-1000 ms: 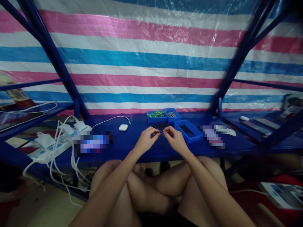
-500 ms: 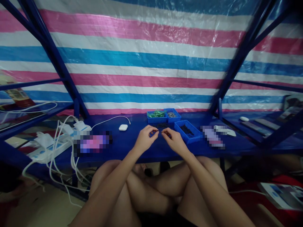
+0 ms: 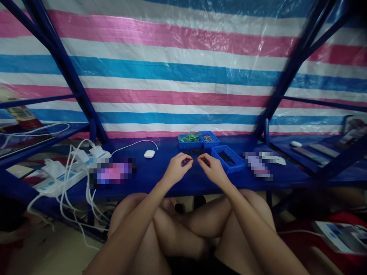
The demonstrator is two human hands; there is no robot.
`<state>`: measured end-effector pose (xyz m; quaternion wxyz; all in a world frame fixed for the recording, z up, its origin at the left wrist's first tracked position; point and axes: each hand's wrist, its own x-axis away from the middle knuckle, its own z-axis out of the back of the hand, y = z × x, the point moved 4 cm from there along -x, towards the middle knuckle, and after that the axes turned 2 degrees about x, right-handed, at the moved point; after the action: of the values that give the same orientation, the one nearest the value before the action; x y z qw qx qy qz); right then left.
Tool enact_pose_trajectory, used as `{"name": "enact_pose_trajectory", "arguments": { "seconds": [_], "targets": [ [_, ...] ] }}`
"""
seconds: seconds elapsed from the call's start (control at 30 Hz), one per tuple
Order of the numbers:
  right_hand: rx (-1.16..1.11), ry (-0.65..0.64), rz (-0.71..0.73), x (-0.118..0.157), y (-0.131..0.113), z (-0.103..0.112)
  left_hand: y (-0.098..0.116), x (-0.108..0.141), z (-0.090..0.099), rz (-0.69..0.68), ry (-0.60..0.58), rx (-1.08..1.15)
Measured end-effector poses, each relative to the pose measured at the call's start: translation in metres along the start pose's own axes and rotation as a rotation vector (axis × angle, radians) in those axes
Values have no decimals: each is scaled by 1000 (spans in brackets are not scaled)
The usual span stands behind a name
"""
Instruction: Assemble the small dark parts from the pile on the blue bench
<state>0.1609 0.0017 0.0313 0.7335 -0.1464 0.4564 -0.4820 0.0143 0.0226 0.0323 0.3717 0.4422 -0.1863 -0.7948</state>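
Observation:
Over the blue tabletop (image 3: pixel 149 172), my left hand (image 3: pixel 179 167) has its thumb and fingers curled together in a pinch. My right hand (image 3: pixel 211 167) faces it, pinching in the same way, with a small gap between the two. Whatever either hand may hold is too small to make out. Just beyond the fingertips lies a loose pile of thin black pieces (image 3: pixel 195 152). Beside my right hand a blue bin (image 3: pixel 237 168) contains more black pieces. Behind the pile, one small blue bin (image 3: pixel 190 145) holds green pieces (image 3: pixel 191 137) and another holds small silvery metal parts (image 3: pixel 208 139).
At left are a white power strip (image 3: pixel 61 183) with several chargers and cables, a blurred-out phone (image 3: pixel 113 173) and a small white case (image 3: pixel 149 154). A second blurred-out phone (image 3: pixel 257 166) lies at right. Blue frame posts (image 3: pixel 73 80) flank a striped plastic sheet (image 3: pixel 183 68).
My hands have drawn slightly apart, the right one shifting a little to the right. The bins and other things on the table stay in place.

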Motion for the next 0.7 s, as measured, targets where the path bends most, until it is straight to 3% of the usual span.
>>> {"name": "enact_pose_trajectory", "arguments": {
  "seconds": [0.13,0.33,0.7],
  "targets": [
    [37,-96,35,1,1,-6,1,0,1,-7,27,12],
    [50,-45,80,3,0,-6,-3,0,2,0,75,-42],
    [128,-142,245,5,-10,-9,-8,0,3,32,96,-90]
  ]
}}
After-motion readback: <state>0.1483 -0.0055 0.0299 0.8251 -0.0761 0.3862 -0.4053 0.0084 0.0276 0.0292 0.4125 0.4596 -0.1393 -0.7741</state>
